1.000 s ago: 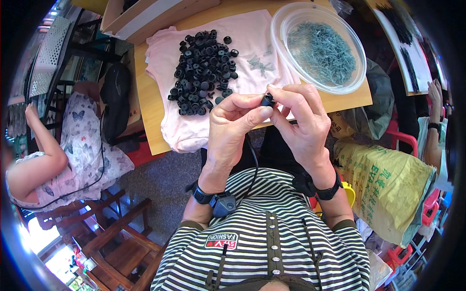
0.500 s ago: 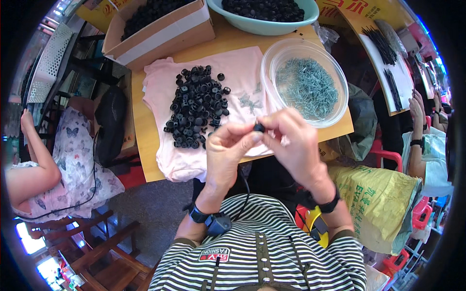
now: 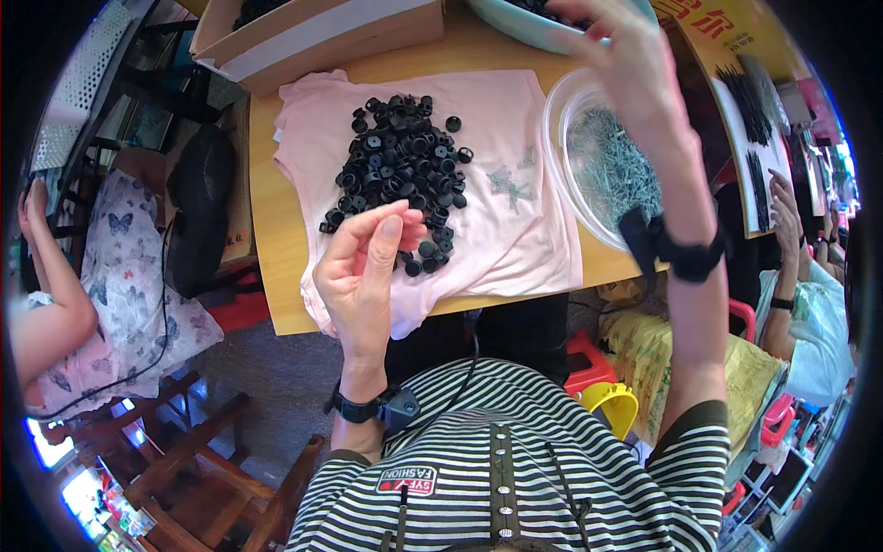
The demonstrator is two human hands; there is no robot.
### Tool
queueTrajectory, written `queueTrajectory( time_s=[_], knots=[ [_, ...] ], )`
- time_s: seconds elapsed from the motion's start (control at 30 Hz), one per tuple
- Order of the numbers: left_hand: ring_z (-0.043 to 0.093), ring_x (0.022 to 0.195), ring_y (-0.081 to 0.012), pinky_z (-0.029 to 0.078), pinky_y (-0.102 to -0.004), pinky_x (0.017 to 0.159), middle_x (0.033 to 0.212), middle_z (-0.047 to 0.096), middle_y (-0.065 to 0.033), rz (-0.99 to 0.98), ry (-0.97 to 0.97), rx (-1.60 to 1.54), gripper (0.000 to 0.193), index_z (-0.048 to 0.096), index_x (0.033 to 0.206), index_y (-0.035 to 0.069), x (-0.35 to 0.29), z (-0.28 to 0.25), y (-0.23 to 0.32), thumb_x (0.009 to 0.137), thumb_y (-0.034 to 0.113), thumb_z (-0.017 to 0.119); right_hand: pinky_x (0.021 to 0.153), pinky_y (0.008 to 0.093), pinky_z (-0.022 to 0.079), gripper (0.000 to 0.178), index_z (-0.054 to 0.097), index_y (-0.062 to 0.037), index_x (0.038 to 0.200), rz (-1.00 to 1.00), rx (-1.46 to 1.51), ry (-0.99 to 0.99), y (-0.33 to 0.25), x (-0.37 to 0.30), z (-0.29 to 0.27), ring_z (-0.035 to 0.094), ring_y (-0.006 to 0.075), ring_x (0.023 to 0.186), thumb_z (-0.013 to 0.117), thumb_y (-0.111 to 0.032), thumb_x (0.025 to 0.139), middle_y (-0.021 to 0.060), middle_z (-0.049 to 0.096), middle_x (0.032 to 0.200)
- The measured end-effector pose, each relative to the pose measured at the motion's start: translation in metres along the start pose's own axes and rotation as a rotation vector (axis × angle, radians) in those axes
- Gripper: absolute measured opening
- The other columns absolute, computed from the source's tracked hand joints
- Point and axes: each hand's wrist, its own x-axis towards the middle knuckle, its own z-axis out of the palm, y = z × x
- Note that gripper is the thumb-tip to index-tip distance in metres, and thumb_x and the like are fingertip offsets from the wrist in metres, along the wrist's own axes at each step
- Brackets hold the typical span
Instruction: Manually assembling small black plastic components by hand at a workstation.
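My left hand hovers over the near edge of a pile of small round black plastic caps. Its fingers are loosely curled, the thumb lying in front of them, and I see nothing between them. Up at the rim of a pale green bowl is my right hand, smeared by motion; whether it holds anything does not show. Black pieces lie in the bowl. The pile rests on a pink cloth, with a few loose screws beside it. More screws fill a clear round tub under my right forearm.
A cardboard box of black pieces stands at the table's far left. On the left a person in a butterfly-print garment sits close by. Another person's hand is at a second table on the right. A yellow woven sack stands near my right side.
My hands have parted from the small black piece they held together. The right has swung up and away to the bowl; the left has moved left to the pile. The view has shifted slightly.
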Motion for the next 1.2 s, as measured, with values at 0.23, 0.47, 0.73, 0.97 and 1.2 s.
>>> queueTrajectory(
  time_s=[0.23,0.47,0.73,0.97,1.2],
  knots=[
    [0.066,0.081,-0.0128,0.053,-0.0237,0.074,0.095,0.070,-0.0101,-0.035,-0.012,0.031,0.020,0.065,0.108,-0.003,-0.010,-0.012,-0.001,0.094,0.010,0.062,0.071,0.0376,0.051,0.013,0.069,-0.0025,0.092,-0.129,0.156,-0.372,-0.058,-0.054,0.060,0.065,0.0317,0.079,0.066,-0.009,0.081,0.0135,0.067,0.086],
    [0.063,0.072,-0.0095,0.050,-0.0237,0.063,0.088,0.069,-0.0063,-0.087,-0.124,0.652,0.017,0.067,0.104,-0.001,-0.024,-0.035,0.012,0.087,0.004,0.067,0.066,0.0341,0.050,0.012,0.066,-0.0017,0.091,-0.145,0.328,-0.349,-0.077,-0.109,0.048,0.064,0.0255,0.071,0.067,-0.007,0.080,0.0120,0.065,0.084],
    [0.058,0.063,-0.0110,0.046,-0.0239,0.056,0.082,0.064,-0.0076,0.200,-0.239,0.768,0.016,0.068,0.098,-0.001,-0.031,-0.015,-0.005,0.082,0.000,0.069,0.077,0.0394,0.050,0.017,0.061,-0.0023,0.093,0.098,0.385,-0.231,-0.077,-0.138,0.065,0.064,0.0318,0.089,0.068,-0.013,0.082,0.0151,0.063,0.093],
    [0.063,0.065,-0.0207,0.049,-0.0294,0.058,0.085,0.064,-0.0104,0.226,-0.248,0.764,0.012,0.066,0.094,0.000,-0.022,0.000,0.004,0.082,0.001,0.068,0.074,0.0400,0.049,0.018,0.061,-0.0013,0.091,0.078,0.381,-0.168,-0.074,-0.143,0.064,0.063,0.0324,0.083,0.068,-0.012,0.079,0.0151,0.062,0.090],
    [0.060,0.078,-0.0267,0.050,-0.0352,0.070,0.084,0.062,-0.0096,0.415,-0.216,0.812,0.008,0.066,0.088,0.001,0.012,0.028,-0.015,0.080,0.003,0.068,0.069,0.0387,0.048,0.017,0.061,-0.0007,0.091,0.204,0.449,-0.176,-0.057,-0.181,0.045,0.060,0.0299,0.074,0.067,-0.009,0.077,0.0134,0.058,0.081]
  ],
)
